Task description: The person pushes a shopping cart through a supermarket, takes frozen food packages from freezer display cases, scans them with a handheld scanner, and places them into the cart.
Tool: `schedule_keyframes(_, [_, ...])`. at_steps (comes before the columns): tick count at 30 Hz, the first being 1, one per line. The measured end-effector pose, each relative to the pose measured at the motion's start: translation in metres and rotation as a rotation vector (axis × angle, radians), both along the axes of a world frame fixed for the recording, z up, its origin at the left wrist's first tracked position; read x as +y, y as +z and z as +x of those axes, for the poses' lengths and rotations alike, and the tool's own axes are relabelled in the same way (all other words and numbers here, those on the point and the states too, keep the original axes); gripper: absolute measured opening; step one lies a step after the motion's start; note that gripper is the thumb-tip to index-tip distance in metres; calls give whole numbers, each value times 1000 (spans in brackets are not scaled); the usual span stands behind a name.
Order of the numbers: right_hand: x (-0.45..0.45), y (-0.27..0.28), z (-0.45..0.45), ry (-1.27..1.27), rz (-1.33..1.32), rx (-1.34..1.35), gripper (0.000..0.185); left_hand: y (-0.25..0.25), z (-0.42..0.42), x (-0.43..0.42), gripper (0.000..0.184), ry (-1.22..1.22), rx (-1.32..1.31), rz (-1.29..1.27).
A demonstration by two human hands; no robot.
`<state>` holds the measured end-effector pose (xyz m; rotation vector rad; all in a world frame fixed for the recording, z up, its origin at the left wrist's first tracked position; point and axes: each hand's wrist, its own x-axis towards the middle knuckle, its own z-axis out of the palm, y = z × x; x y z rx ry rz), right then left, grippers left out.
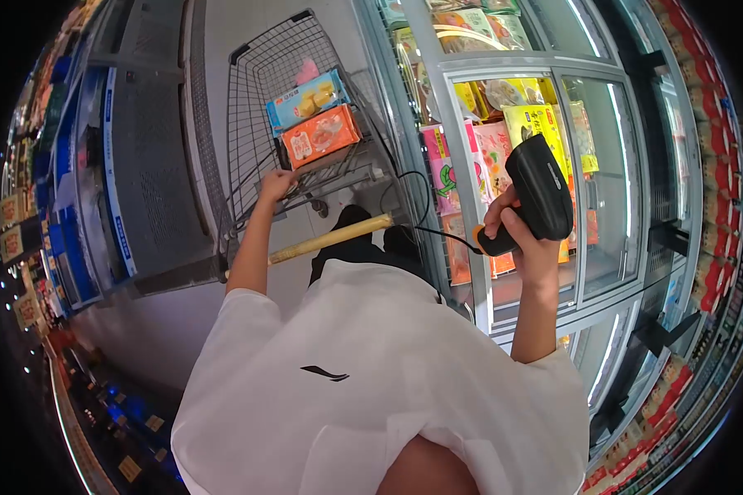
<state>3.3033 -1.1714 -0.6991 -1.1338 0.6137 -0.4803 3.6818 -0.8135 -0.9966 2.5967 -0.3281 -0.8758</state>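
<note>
My right hand [524, 231] is closed round the handle of a black handheld device [541, 188], held up over the glass-topped freezer [462, 181]. My left hand [277, 185] has its fingers curled at the near end of the wire shopping cart [243, 124], just below an orange food package [322, 137]; what its fingers grip is too small to tell. A blue food package [308, 101] lies beyond the orange one in the cart, beside a small pink item [306, 71]. The cart's yellowish handle bar [332, 238] crosses in front of my body.
Under the glass of the freezer are several bagged foods, among them a yellow bag [530, 121] and a pink bag [442, 177]. A black cable [446, 236] runs beside the cart. A dark grey cabinet [153, 165] stands at the left; stocked shelves [712, 194] line the right.
</note>
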Motion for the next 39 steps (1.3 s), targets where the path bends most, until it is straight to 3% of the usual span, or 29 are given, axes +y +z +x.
schedule_keyframes(2, [14,12,39,169,262,-218,18,32,6,-15,25,169,313,-184])
schedule_keyframes(4, [29,27,81,385,453,-395,32,32,23,-11,26,-183,67,-58])
schedule_keyframes(8, [66,63,166,544,820,-694,30,14,70,2,26,-172,163,-30])
schedule_keyframes(11, [93,70,244,466,854,-814,27,-25,108,17,26,-10,290,-48])
schedule_keyframes(12, [89,53,274,630,801,-800,24,-40,118,22,26,1,299,-53])
schedule_keyframes(14, [100,-20,362,521,362,-291,18,-103,148,45,27,52,253,-47])
schedule_keyframes(17, [100,-189,447,421,123,289,12,-163,168,55,33,196,357,-73])
schedule_keyframes(19, [86,-349,458,459,23,576,7,-201,174,54,42,256,323,-24])
schedule_keyframes(20, [86,-392,452,434,5,690,7,-218,176,49,42,261,336,-28])
schedule_keyframes(21, [72,-489,435,466,-193,931,8,-229,176,45,48,291,244,47])
schedule_keyframes(22, [77,-502,431,468,-187,946,8,-237,172,41,54,317,151,125])
schedule_keyframes(23, [85,-508,427,414,-78,957,10,-229,170,28,66,410,206,97])
schedule_keyframes(26, [99,-521,423,431,75,932,18,-274,161,20,72,494,276,17])
schedule_keyframes(27, [102,-521,419,502,124,889,24,-289,154,20,73,542,314,10])
schedule_keyframes(32, [99,-517,438,523,427,987,19,-320,143,36,69,603,343,-22])
schedule_keyframes(34, [102,-519,435,545,337,902,19,-310,136,32,68,650,336,-47])
schedule_keyframes(37, [110,-512,433,580,190,920,16,-267,145,23,59,481,280,-3])
schedule_keyframes(39, [112,-492,428,519,169,882,15,-219,151,19,52,725,472,-344])
